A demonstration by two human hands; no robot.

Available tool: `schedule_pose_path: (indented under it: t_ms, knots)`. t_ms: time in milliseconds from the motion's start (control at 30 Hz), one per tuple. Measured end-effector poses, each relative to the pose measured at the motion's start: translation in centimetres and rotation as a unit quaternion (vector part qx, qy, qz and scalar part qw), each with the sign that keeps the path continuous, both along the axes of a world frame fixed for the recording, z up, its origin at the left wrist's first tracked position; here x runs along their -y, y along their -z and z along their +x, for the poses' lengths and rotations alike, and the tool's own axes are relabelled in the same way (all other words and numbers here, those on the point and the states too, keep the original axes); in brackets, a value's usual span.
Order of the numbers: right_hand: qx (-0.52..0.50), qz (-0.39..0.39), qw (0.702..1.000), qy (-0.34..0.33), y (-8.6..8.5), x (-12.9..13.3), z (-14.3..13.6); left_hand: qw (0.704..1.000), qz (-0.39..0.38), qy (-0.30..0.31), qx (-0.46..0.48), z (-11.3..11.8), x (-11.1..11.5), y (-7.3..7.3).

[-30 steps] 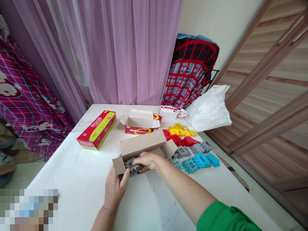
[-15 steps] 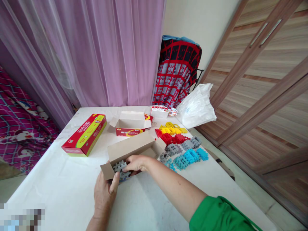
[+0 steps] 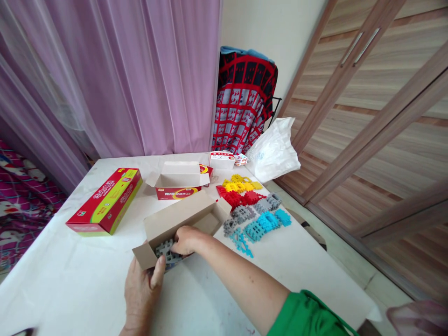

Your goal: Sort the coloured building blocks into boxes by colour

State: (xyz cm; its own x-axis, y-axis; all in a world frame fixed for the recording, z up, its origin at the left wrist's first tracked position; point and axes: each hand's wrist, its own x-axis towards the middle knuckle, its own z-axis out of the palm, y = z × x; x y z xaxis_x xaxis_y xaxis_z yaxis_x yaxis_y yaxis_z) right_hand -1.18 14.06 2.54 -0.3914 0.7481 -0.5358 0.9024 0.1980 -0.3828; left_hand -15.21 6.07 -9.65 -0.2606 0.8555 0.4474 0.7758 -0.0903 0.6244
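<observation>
An open cardboard box (image 3: 178,216), plain inside, lies tilted on the table with its flaps out. My left hand (image 3: 142,284) grips its near left end, thumb over the edge beside a flap. Grey interlocking building blocks (image 3: 164,249) sit in that end of the box. My right hand (image 3: 187,240) reaches into the box with curled fingers against these blocks; its fingertips are partly hidden. To the right of the box lie grey blocks (image 3: 244,213), blue blocks (image 3: 268,221), red blocks (image 3: 238,198) and yellow blocks (image 3: 241,185) in colour groups.
A closed red and yellow-green box (image 3: 105,200) lies on the left of the white table (image 3: 87,280). Behind my box stands another open red box (image 3: 178,192). A small white and red box (image 3: 223,161) and a white plastic bag (image 3: 275,151) are at the back right edge.
The view has shifted a little, so everything on the table appears further left. My right hand stays in the box at the grey blocks, and my left hand still grips its end.
</observation>
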Motion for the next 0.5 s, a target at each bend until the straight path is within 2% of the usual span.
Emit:
schedule_pose_path:
  t_ms: [133,233,367,500]
  knots:
    - [0.009,-0.012,1.0,-0.011,-0.7,0.2,-0.4,1.0,-0.007,-0.005,-0.011,-0.2,0.2,0.2]
    - [0.008,0.016,1.0,-0.012,-0.7,0.4,-0.4,1.0,-0.014,-0.002,-0.014,-0.5,0.5,0.3]
    - [0.034,0.071,0.996,-0.03,0.3,0.6,-0.8,0.999,-0.031,-0.012,-0.019,-0.6,0.6,0.4]
    - [0.025,0.094,0.995,-0.031,1.2,0.9,-1.2,0.999,-0.023,-0.016,-0.021,-0.5,0.8,0.5]
